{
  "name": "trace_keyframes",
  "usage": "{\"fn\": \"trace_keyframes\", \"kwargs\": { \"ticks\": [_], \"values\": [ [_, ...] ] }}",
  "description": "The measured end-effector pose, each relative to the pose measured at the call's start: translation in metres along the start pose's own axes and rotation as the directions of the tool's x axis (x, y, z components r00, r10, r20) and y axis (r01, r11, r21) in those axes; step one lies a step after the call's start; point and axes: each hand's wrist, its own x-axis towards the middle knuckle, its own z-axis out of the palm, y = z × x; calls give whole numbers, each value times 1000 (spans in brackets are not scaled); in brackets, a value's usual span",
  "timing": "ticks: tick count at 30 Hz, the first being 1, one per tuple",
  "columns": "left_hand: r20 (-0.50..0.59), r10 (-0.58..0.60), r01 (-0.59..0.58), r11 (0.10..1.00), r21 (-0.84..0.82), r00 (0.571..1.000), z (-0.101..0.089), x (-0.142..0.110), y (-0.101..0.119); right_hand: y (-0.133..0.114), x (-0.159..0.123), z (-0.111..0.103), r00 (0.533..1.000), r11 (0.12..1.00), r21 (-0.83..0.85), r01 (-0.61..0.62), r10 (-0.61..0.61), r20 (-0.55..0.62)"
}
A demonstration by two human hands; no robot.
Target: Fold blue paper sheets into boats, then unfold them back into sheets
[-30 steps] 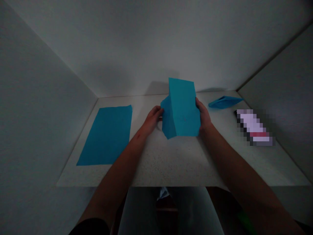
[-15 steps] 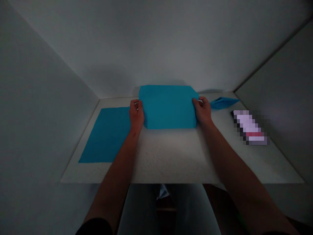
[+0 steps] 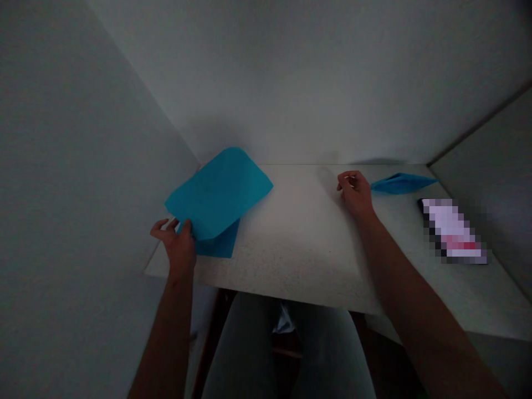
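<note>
Head view: left hand [image 3: 178, 244] pinching the near edge of a blue paper sheet [image 3: 218, 194], tilted above a darker blue sheet [image 3: 220, 243] at the edge of the desk [image 3: 299, 238]; right hand [image 3: 355, 194] empty, loosely curled, just beside an already folded blue paper piece [image 3: 401, 183]. Remaining folding: impossible to tell.

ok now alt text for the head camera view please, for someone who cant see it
A person's left hand holds up a blue paper sheet by its edge, over another blue sheet on a white speckled table. The right hand sits empty beside a folded blue paper, near a pixelated object.
</note>
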Motion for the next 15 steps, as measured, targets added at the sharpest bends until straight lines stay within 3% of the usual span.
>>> {"fn": "trace_keyframes", "kwargs": {
  "ticks": [4, 8, 11, 13, 15],
  "values": [
    [10, 166, -162, 944, 289, 986, -27, -48, -20, -2, -3, 2, 1000, 1000, -23, 6, -6, 5],
    [143, 396, -399, 699, 594, 907, -32, -81, -19, -3, -4, 2, 1000, 999, -25, 22, -21, 15],
    [389, 480, -618, 579, 533, 786, -27, -77, -10, -3, -4, 2, 999, 999, -23, 26, -26, 27],
    [537, 460, -704, 537, 465, 707, -20, -65, -5, -2, -3, 2, 999, 999, -24, 24, -23, 29],
    [626, 387, -723, 505, 471, 677, -15, -53, -5, 0, -2, 1, 999, 999, -28, 20, -19, 37]
  ]
}}
